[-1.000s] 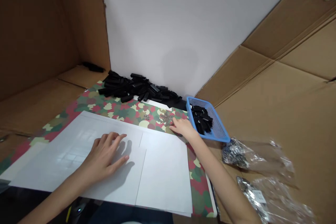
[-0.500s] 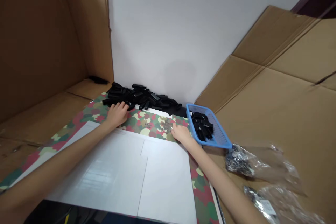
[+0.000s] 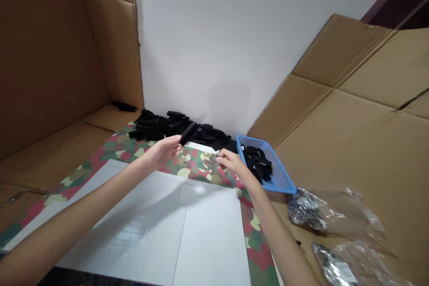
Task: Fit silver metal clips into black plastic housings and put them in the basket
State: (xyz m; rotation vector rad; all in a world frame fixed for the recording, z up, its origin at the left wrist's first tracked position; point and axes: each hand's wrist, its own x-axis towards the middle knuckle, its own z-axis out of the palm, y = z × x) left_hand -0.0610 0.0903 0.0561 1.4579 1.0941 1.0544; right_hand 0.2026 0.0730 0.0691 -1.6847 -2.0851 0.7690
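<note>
My left hand [image 3: 165, 151] is closed on a black oblong plastic piece [image 3: 188, 133], which it holds tilted above the patterned mat [image 3: 130, 154]. Behind it lies a heap of similar black pieces [image 3: 150, 125] along the wall. My right hand [image 3: 231, 161] is over the right part of the mat, its thumb and fingertips drawn close together beside a scatter of tiny metallic parts [image 3: 212, 165]. Whatever its fingertips pinch is too small to make out. A smaller cluster of tiny parts [image 3: 187, 163] lies between the two hands.
A blue plastic basket [image 3: 283, 176] with black pieces in it stands right of the mat. Clear plastic bags with small shiny contents [image 3: 304, 210] lie farther right. White sheets [image 3: 211, 232] cover the near surface. Cardboard walls [image 3: 362, 143] enclose the sides.
My left hand has lifted a black piece from the heap and moved right with it. My right hand has risen slightly from the tiny parts.
</note>
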